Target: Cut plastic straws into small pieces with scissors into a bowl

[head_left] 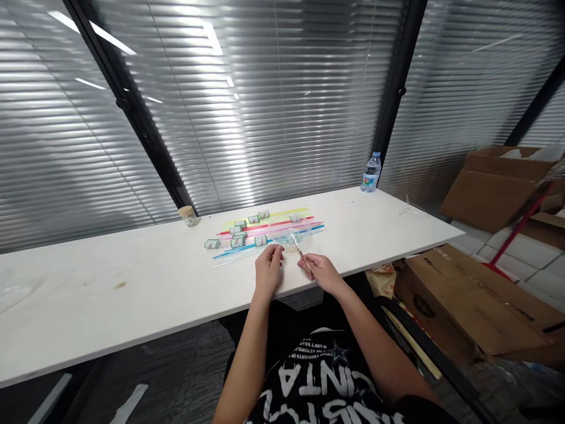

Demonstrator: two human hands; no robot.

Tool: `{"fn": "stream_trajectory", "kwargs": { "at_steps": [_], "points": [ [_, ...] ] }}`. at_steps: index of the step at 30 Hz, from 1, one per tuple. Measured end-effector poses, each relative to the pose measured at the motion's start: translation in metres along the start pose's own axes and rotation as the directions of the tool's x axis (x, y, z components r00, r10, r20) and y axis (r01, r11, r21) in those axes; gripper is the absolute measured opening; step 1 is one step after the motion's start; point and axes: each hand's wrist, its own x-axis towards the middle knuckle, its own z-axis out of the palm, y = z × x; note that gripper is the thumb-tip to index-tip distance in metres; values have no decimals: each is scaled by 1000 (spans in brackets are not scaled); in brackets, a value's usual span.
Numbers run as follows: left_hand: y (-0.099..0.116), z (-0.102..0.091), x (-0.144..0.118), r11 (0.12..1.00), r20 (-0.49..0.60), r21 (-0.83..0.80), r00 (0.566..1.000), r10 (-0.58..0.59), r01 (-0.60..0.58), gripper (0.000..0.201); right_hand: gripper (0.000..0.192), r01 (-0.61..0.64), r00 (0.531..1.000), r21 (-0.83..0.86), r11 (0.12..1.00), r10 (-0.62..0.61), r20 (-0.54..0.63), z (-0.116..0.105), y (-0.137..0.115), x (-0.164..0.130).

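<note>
R hand [320, 270] pinched a slim, shiny silver-and-brownish metal tool [300, 251], prob. scissors, over the white tabletop [176, 282], tip toward the long, thin coloured plastic sticks [282, 222]. Likely light, stiff & slippery; best held at its handle end. L hand [268, 268] was bunched nearby; couldn't tell if gripping anything.

I see a slim, shiny metal tool [301, 254] tilted forward, its tip at clear plastic [286, 238] on the tabletop [168, 282].

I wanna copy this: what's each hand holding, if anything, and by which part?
The right hand holds a thin tool by its near end, tip pointing away. Whether the left hand pinches anything can't be told.
</note>
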Motion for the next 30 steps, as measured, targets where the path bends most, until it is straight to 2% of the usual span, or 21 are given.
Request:
{"fn": "stream_trajectory", "kwargs": {
  "at_steps": [8, 21, 30],
  "points": [
    [0, 0, -1, 1000, 35, -4, 999, 20, -20, 25, 38, -7, 1000, 63, 998, 5, 27, -1, 0, 1],
    [1, 0, -3, 1000, 31, -13, 999, 23, -23, 26, 35, -18, 999, 26, 1000, 17, 37, -3, 2, 1],
    [2, 0, -5, 999, 32, -41, 999, -18, 19, 27, 33, -71, 997, 2, 997, 71, 44, -3, -4, -1]
  ]
}}
